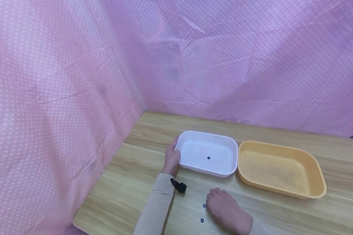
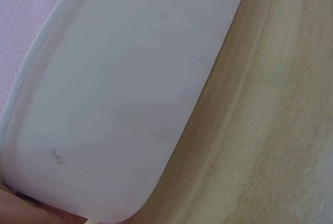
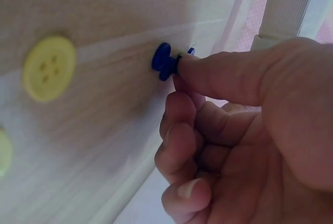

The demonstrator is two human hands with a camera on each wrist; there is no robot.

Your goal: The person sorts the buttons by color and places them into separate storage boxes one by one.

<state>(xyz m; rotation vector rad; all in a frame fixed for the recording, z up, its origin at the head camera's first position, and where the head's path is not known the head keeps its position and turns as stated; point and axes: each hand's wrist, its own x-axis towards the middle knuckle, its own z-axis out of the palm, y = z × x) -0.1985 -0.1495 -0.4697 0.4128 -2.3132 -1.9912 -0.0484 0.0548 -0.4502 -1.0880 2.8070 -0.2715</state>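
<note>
My left hand (image 1: 172,160) grips the left end of a white plastic basin (image 1: 206,169), thumb at its rim; the left wrist view shows the basin's outer wall (image 2: 119,94) with a bit of a finger at the lower left corner. One small dark button (image 1: 208,158) lies inside the basin. Low over the table, my right hand (image 1: 227,209) pinches a blue button (image 3: 169,71) between thumb and forefinger, the other fingers curled. Another blue button (image 3: 161,56) is right against it. Two blue buttons, one nearer (image 1: 202,220) and one farther (image 1: 204,205), lie left of that hand.
A yellow-orange basin (image 1: 282,192) stands directly right of the white one. In the right wrist view a yellow four-hole button (image 3: 49,68) and part of a second yellow button (image 3: 4,151) lie on the wooden table (image 1: 123,182). Pink dotted cloth (image 1: 76,98) hangs behind and left.
</note>
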